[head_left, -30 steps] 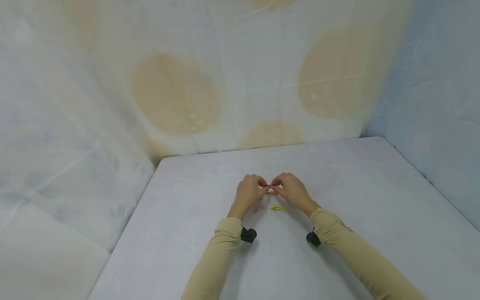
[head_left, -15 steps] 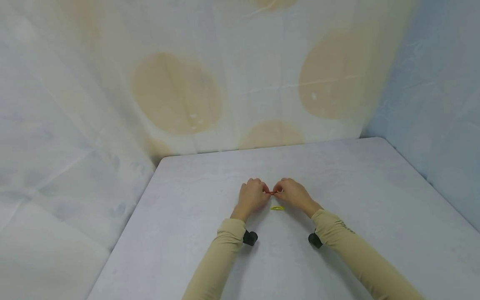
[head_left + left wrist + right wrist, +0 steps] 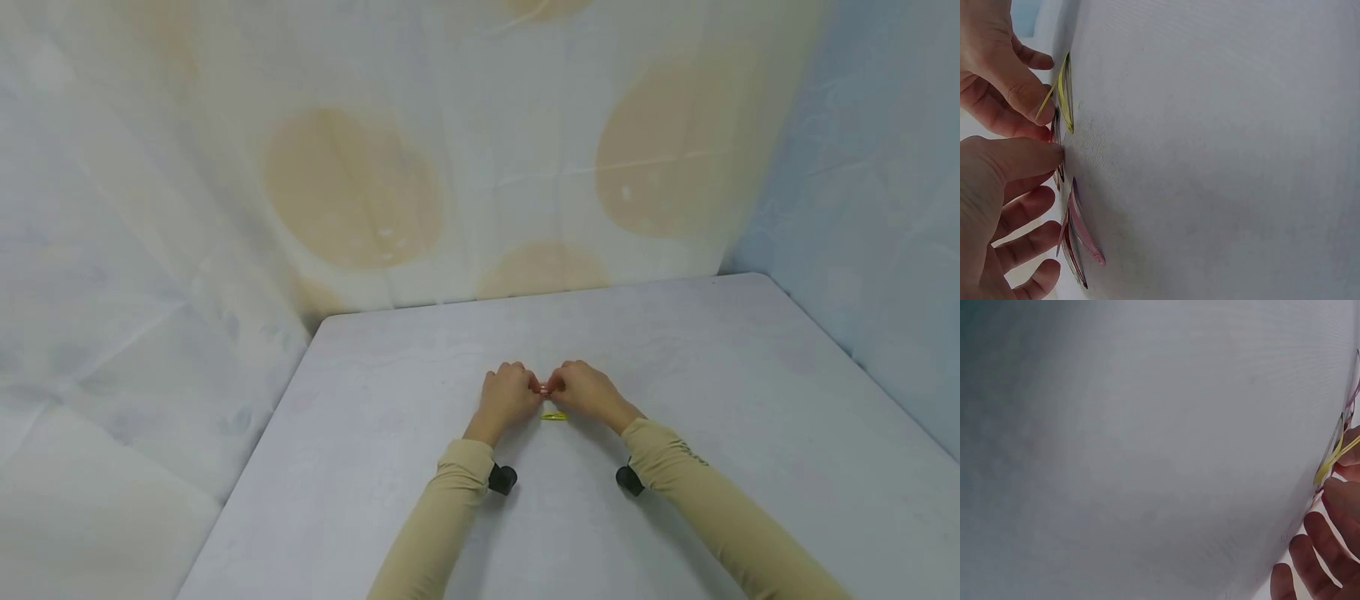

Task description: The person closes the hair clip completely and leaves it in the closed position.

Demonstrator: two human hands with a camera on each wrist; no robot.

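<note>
Together, the left hand [image 3: 506, 394] and right hand [image 3: 587, 389] pinch a small red snap hair clip [image 3: 542, 387] mid-tabletop, apparently pressing it shut; next comes a firm squeeze.

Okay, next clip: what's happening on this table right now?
A person in tan sleeves has both hands together at the middle of a pale table. The left hand and right hand meet fingertip to fingertip over a small red hair clip, apparently pinching it between them, low at the tabletop. A yellow hair clip lies on the table just nearer the person. The left wrist view also shows a pink hair clip lying under the left hand.
</note>
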